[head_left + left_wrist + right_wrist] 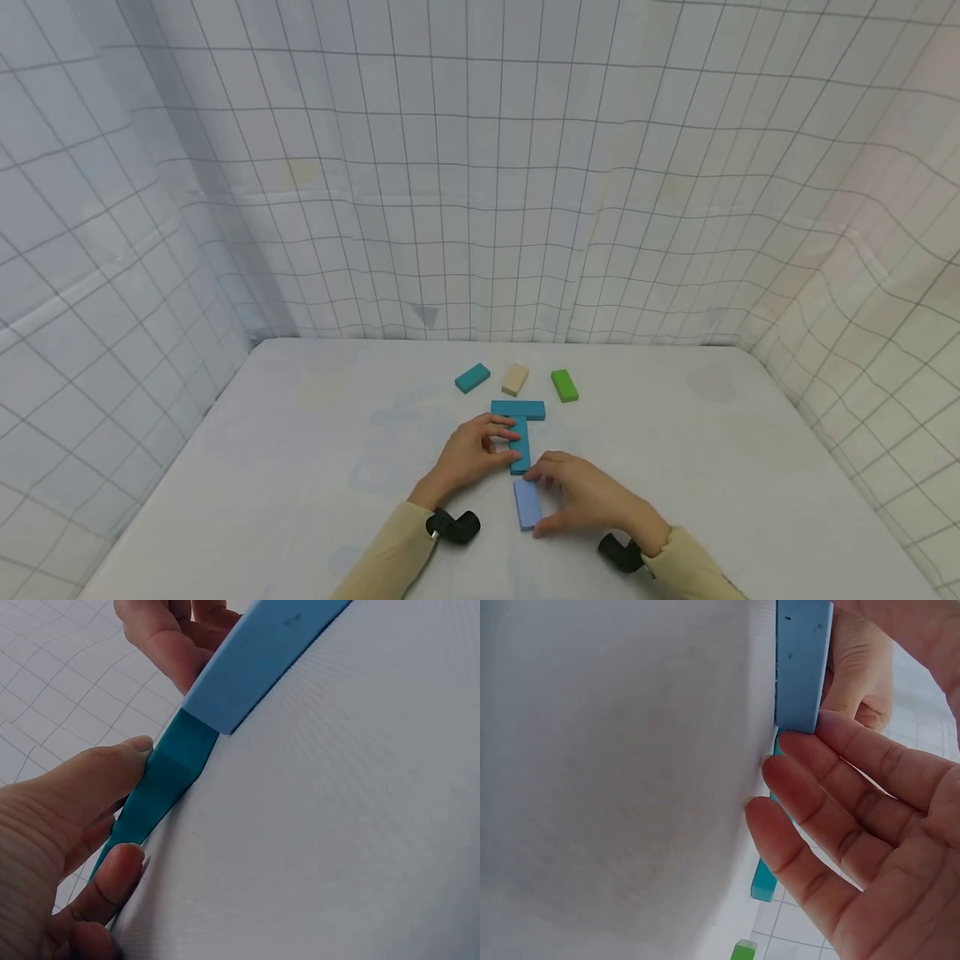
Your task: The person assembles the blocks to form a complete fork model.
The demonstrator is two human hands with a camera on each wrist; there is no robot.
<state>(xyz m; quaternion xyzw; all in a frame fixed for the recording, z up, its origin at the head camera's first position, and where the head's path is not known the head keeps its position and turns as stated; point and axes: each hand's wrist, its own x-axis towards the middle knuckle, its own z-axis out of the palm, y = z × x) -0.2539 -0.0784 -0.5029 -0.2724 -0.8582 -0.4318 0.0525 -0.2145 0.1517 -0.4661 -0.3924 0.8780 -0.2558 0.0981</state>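
A long teal block [520,450] lies lengthwise, its far end against a crosswise teal block [517,409], so the two look like a T. My left hand [472,451] holds the lengthwise block with thumb and fingers at its left side and top. Just nearer lies a periwinkle-blue block [528,505], close to the teal block's near end. My right hand [585,493] holds this blue block, index finger at its far end and thumb at its near right corner. In the right wrist view the other fingers [795,787] extend loosely past the block.
Behind the T lie a smaller teal block [472,378], a cream block [515,379] and a green block [565,385]. The white-covered table [315,467] is bordered by grid-patterned curtains [510,208] at the back and both sides.
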